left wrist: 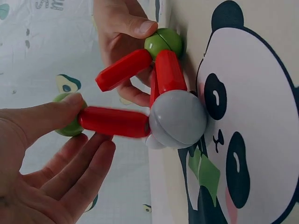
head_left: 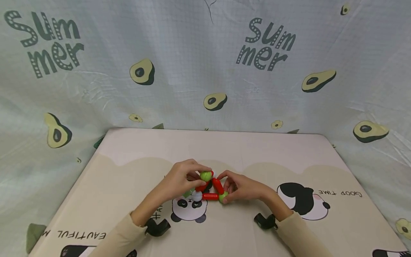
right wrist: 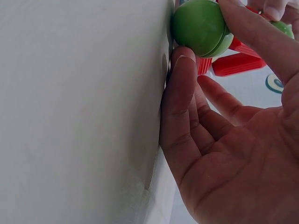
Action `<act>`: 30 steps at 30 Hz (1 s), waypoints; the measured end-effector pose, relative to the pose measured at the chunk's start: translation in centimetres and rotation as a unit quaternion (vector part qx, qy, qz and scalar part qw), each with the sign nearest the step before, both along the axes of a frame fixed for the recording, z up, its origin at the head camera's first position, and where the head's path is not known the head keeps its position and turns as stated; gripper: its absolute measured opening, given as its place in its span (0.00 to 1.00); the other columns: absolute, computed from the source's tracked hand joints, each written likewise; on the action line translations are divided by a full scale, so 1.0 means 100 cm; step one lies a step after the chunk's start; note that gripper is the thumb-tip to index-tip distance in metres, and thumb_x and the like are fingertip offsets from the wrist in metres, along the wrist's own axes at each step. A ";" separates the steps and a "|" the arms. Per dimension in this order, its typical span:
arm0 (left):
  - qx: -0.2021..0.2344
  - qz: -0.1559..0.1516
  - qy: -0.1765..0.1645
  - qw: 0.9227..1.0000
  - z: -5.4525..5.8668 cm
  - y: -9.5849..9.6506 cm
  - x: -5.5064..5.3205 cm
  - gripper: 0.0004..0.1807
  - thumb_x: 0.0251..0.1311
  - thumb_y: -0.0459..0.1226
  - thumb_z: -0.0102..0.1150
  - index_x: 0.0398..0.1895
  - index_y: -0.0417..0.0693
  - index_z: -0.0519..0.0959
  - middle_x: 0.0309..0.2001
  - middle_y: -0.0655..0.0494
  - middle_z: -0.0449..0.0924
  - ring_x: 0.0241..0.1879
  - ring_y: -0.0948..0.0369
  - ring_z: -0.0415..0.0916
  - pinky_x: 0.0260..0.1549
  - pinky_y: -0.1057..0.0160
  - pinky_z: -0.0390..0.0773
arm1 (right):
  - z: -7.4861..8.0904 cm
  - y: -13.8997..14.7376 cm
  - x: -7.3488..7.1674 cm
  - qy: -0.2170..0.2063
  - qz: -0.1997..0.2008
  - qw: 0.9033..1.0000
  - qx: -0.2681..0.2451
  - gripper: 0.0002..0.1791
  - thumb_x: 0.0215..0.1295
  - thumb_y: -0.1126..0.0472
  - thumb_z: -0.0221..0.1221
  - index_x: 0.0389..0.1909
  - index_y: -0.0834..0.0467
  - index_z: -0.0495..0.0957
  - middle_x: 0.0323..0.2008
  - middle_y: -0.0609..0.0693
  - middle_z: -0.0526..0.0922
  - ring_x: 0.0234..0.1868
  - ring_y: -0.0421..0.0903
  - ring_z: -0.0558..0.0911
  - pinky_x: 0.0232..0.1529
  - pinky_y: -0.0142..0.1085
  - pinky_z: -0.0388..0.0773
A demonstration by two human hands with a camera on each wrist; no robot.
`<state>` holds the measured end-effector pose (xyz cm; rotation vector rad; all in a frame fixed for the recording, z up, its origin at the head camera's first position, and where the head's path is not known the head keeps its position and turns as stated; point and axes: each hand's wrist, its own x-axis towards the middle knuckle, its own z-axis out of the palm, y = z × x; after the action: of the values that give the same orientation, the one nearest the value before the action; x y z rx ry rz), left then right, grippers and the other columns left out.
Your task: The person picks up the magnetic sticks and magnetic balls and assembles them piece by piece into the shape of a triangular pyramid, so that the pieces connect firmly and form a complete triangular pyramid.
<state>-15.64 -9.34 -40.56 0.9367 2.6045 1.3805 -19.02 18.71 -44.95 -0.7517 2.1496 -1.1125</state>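
My left hand [head_left: 179, 180] pinches a green ball [left wrist: 69, 116] raised above the tabletop. From that ball a red rod [left wrist: 114, 122] runs to a light grey ball [left wrist: 177, 119] low by the table. My right hand [head_left: 245, 186] holds another green ball [right wrist: 198, 27] between thumb and finger, close to the table surface. A second red rod [head_left: 210, 196] joins this ball to the grey one. A third red rod [head_left: 218, 186] slants up from the right green ball, its far end free in the left wrist view. Fingers partly hide the back of the assembly.
The pieces sit over a printed panda [head_left: 189, 210] on the pale table cover [head_left: 231, 232]. A printed dog figure [head_left: 303, 201] lies right of my right hand. Behind the table's far edge hangs a curtain [head_left: 179, 43] with avocado prints. Dark wrist mounts [head_left: 157, 227] sit at both cuffs.
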 end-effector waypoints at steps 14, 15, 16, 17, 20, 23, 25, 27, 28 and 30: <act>-0.004 -0.008 0.007 1.000 -0.003 0.002 -0.002 0.22 0.61 0.34 0.73 0.59 0.51 0.85 0.45 0.54 0.83 0.41 0.59 0.89 0.42 0.67 0.86 | -0.002 0.002 -0.001 -0.004 -0.002 1.000 -0.003 0.34 0.62 0.58 0.72 0.66 0.57 0.67 0.40 0.53 0.79 0.38 0.46 0.80 0.40 0.31 0.79; -0.004 -0.009 0.008 1.000 -0.003 0.002 -0.002 0.22 0.61 0.33 0.72 0.59 0.51 0.85 0.45 0.53 0.83 0.41 0.59 0.88 0.42 0.67 0.86 | -0.002 0.002 -0.001 -0.003 -0.002 1.000 -0.001 0.33 0.63 0.57 0.71 0.66 0.57 0.67 0.40 0.52 0.79 0.37 0.46 0.80 0.40 0.32 0.79; -0.005 -0.009 0.010 1.000 -0.003 0.002 -0.002 0.22 0.60 0.33 0.72 0.59 0.51 0.85 0.46 0.53 0.83 0.42 0.58 0.88 0.42 0.67 0.86 | -0.002 0.002 -0.001 -0.003 -0.003 1.000 0.000 0.32 0.65 0.56 0.70 0.66 0.56 0.67 0.39 0.52 0.80 0.37 0.46 0.80 0.40 0.32 0.79; -0.006 -0.008 0.013 1.000 -0.003 0.002 -0.001 0.22 0.60 0.33 0.73 0.59 0.50 0.85 0.46 0.53 0.83 0.42 0.57 0.88 0.42 0.67 0.86 | -0.003 0.002 -0.001 -0.003 -0.003 1.000 0.001 0.31 0.66 0.55 0.68 0.67 0.55 0.67 0.39 0.51 0.80 0.37 0.45 0.80 0.41 0.33 0.79; -0.006 -0.007 0.019 1.000 -0.004 0.003 -0.001 0.23 0.60 0.31 0.72 0.59 0.50 0.84 0.47 0.53 0.84 0.43 0.55 0.87 0.42 0.67 0.86 | -0.003 0.002 0.000 -0.005 -0.003 1.000 -0.003 0.31 0.70 0.52 0.65 0.70 0.50 0.66 0.39 0.50 0.82 0.36 0.45 0.82 0.41 0.35 0.81; -0.005 -0.006 0.022 1.000 -0.004 0.003 0.000 0.23 0.60 0.31 0.72 0.59 0.49 0.84 0.46 0.53 0.83 0.43 0.55 0.87 0.42 0.67 0.86 | -0.003 0.001 0.000 -0.005 0.000 1.000 -0.012 0.35 0.72 0.52 0.64 0.76 0.43 0.62 0.39 0.50 0.82 0.37 0.46 0.82 0.40 0.36 0.82; -0.005 -0.006 0.022 1.000 -0.005 0.003 0.000 0.23 0.60 0.31 0.72 0.59 0.49 0.84 0.46 0.53 0.83 0.43 0.55 0.87 0.43 0.66 0.86 | -0.003 0.001 0.000 0.000 0.005 1.000 -0.015 0.37 0.72 0.52 0.63 0.78 0.39 0.59 0.39 0.50 0.82 0.36 0.46 0.82 0.39 0.36 0.81; -0.005 -0.006 0.022 1.000 -0.005 0.003 0.000 0.23 0.60 0.31 0.72 0.59 0.48 0.84 0.46 0.53 0.83 0.44 0.56 0.86 0.43 0.64 0.87 | -0.003 0.001 0.000 0.004 0.009 1.000 -0.015 0.39 0.72 0.52 0.63 0.79 0.37 0.57 0.38 0.50 0.82 0.36 0.46 0.81 0.38 0.36 0.80; -0.005 -0.006 0.022 1.000 -0.005 0.003 0.000 0.22 0.60 0.31 0.72 0.59 0.48 0.84 0.46 0.53 0.83 0.44 0.56 0.86 0.43 0.64 0.87 | -0.003 0.001 0.000 0.007 0.011 1.000 -0.014 0.39 0.73 0.52 0.63 0.79 0.37 0.57 0.38 0.50 0.82 0.35 0.46 0.81 0.37 0.35 0.80; -0.007 -0.005 0.022 1.000 -0.005 0.004 0.000 0.22 0.60 0.31 0.72 0.59 0.48 0.84 0.46 0.53 0.83 0.44 0.56 0.86 0.43 0.64 0.87 | -0.003 0.001 0.000 0.012 0.015 1.000 -0.011 0.39 0.73 0.52 0.62 0.80 0.37 0.57 0.37 0.49 0.82 0.35 0.46 0.81 0.37 0.35 0.78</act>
<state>-15.64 -8.98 -41.05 0.9873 2.6339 1.3524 -19.04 18.83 -45.21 -0.8084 2.1430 -1.1193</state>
